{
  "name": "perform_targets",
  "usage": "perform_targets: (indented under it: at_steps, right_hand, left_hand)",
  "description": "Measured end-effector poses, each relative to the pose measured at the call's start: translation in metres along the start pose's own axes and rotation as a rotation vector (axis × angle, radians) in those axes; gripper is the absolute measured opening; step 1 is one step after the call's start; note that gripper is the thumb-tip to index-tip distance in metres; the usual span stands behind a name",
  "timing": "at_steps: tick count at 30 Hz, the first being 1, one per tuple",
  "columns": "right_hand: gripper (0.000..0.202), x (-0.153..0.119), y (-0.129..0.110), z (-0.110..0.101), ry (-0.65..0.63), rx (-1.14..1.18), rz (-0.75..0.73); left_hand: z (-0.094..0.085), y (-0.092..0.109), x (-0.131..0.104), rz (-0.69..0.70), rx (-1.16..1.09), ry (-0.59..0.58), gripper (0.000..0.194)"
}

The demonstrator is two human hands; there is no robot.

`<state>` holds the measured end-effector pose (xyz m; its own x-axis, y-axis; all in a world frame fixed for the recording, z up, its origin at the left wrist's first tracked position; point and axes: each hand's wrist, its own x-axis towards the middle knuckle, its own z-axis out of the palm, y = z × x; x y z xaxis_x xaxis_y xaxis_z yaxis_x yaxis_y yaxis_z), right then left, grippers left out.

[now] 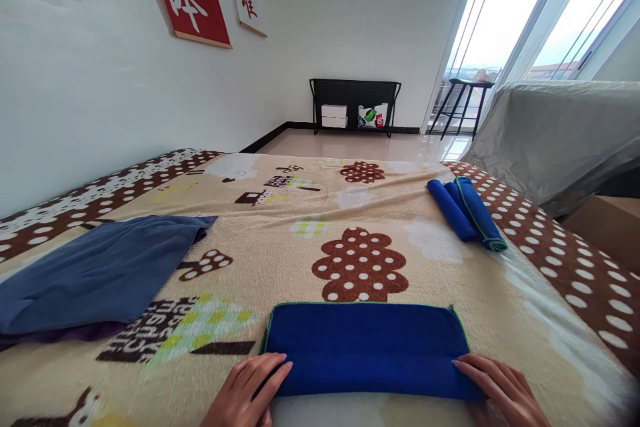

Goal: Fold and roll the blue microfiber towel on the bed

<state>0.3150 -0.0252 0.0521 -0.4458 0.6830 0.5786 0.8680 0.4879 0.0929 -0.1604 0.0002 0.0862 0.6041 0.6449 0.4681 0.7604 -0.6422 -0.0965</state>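
from my head view, a blue towel (pixel 367 347) lies folded into a long flat band at the bottom centre of the frame, thin green trim along its edge. my left hand (pixel 245 393) presses its lower left corner, fingers flat and spread; my right hand (pixel 503 390) rests likewise on its lower right corner, gripping nothing. rolled blue towels (pixel 467 212) sit at the upper right of the patterned blanket (pixel 300 247).

Bright daylight pours in from the window (pixel 525 20), which is blown out to white, and glares off the floor (pixel 360 143) beneath it. Shadows are soft. Wide-angle distortion bends the edges, and the hands (pixel 245 390) near the bottom edge look slightly blurred.
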Motion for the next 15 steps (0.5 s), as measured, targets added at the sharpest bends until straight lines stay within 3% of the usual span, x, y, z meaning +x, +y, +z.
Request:
perform_targets:
  at_steps: [9, 12, 15]
  right_hand:
    - [0.037, 0.025, 0.000, 0.011, -0.002, -0.019, 0.100]
    - [0.034, 0.042, -0.013, 0.021, 0.025, -0.056, 0.112]
    - [0.048, 0.068, -0.045, 0.030, 0.019, -0.032, 0.087]
  left_hand:
    - [0.007, 0.004, 0.035, -0.194, -0.017, 0.063, 0.040]
    - [0.012, 0.018, 0.056, -0.281, 0.005, -0.024, 0.041]
    - [0.026, 0.046, 0.079, -0.237, -0.041, -0.109, 0.052]
